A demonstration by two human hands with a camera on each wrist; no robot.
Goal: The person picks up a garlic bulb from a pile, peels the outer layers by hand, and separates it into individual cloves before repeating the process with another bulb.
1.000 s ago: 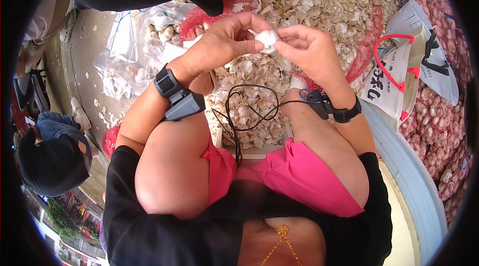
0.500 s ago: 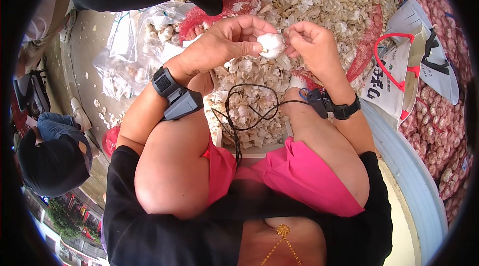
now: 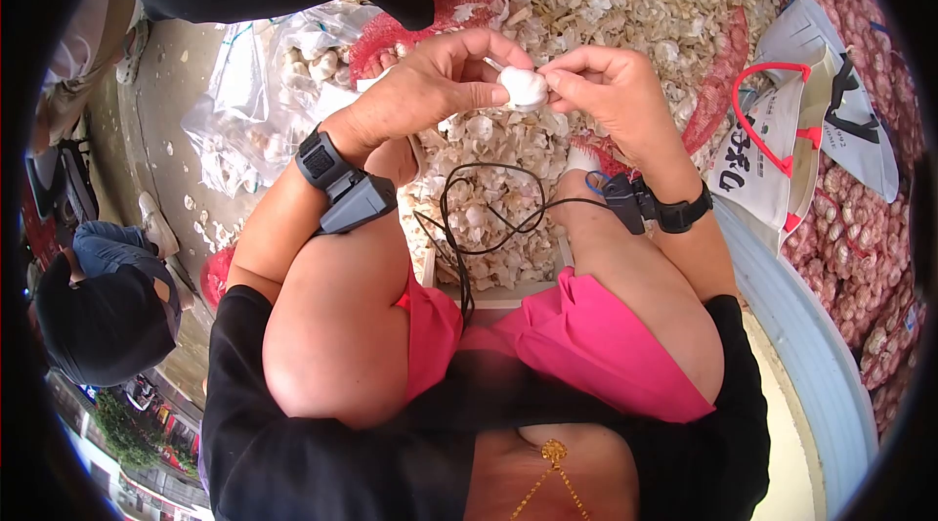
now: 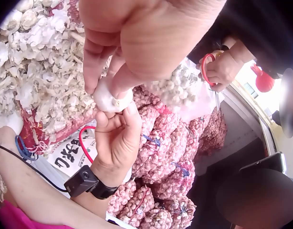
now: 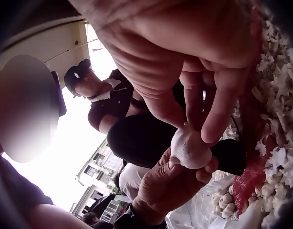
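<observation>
A white garlic bulb [image 3: 525, 89] is held between the two hands above a heap of papery skins. My left hand [image 3: 430, 81] pinches its left side between thumb and fingers. My right hand [image 3: 611, 96] has its thumb and index fingertips at the bulb's right edge. From the left wrist view, the bulb [image 4: 112, 97] sits between the left fingers above and the right hand [image 4: 119, 138] below. The right wrist view shows the bulb's [image 5: 190, 149] pale tip close under the right fingertips, with the left hand [image 5: 168, 188] gripping it from beneath.
Garlic skins [image 3: 489, 238] fill a tray between the legs, a black cable [image 3: 498, 249] lying over them. Clear bags of garlic [image 3: 259, 145] stand at the left. At the right are a white tote bag [image 3: 767, 145] and red net sacks [image 3: 850, 257]. Other people are nearby.
My right fingertips drew off the bulb half a second ago and are now back against its edge. The bulb turned in my left fingers and shifted slightly left since then.
</observation>
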